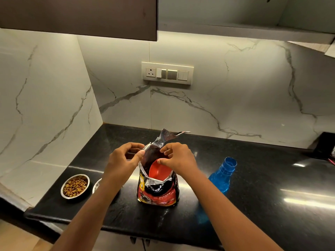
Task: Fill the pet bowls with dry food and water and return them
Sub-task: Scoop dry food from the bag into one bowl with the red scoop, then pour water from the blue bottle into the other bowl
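While the black-and-red foil bag of dry pet food [157, 189] stands on the glossy black stone table [253, 205], the left hand [125, 158] and right hand [178, 157] each grip its torn top edge in a pinch, a red plastic scoop [159, 171] inside. Leftward, one round steel bowl [75, 186] holds kibble; the second steel bowl [97, 185], half hidden, likely awaits water from the uncapped blue plastic bottle [222, 176].
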`<state>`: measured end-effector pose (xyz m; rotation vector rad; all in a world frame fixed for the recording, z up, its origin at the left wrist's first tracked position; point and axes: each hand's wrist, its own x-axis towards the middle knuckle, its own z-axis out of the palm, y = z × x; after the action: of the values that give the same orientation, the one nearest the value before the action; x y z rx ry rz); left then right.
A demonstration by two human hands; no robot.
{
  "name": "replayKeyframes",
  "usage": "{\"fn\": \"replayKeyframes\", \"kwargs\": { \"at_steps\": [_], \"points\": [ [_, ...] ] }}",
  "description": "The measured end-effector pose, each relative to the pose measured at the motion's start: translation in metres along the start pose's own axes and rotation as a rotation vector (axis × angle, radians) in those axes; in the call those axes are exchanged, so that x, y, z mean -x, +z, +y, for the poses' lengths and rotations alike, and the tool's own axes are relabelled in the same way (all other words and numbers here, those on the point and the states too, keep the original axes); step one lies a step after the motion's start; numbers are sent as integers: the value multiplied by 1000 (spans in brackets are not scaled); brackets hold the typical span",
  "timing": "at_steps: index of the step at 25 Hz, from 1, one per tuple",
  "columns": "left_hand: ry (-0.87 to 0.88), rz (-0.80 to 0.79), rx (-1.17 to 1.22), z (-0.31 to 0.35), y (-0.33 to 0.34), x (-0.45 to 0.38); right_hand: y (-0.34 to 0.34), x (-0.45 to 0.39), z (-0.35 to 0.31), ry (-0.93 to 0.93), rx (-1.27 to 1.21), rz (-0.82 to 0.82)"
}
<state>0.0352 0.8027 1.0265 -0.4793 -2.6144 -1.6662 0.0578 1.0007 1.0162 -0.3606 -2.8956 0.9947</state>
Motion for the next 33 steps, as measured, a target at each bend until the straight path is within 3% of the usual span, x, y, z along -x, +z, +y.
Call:
{"fn": "replayKeyframes", "kwargs": {
  "at_steps": [8, 14, 16, 20, 22, 27, 33],
  "points": [
    [194, -161, 94, 54, 51, -12, -120, 55, 16, -131, -268, 373],
    [240, -354, 91, 66, 113, 4, -149, 97, 101, 80, -309, 569],
    [214, -382, 71, 60, 135, 13, -133, 106, 133, 225, -238, 549],
    [102, -420, 42, 25, 180, 28, -71, 114, 176, 420, -250, 201],
    [48, -441, -5, 2, 197, 33, -37, 112, 188, 467, -330, 117],
    [-17, -511, -95, -35, 209, 43, 11, 103, 202, 313, -473, 176],
    [6, -548, -140, -46, 205, 58, 31, 99, 209, 232, -456, 331]
  ]
}}
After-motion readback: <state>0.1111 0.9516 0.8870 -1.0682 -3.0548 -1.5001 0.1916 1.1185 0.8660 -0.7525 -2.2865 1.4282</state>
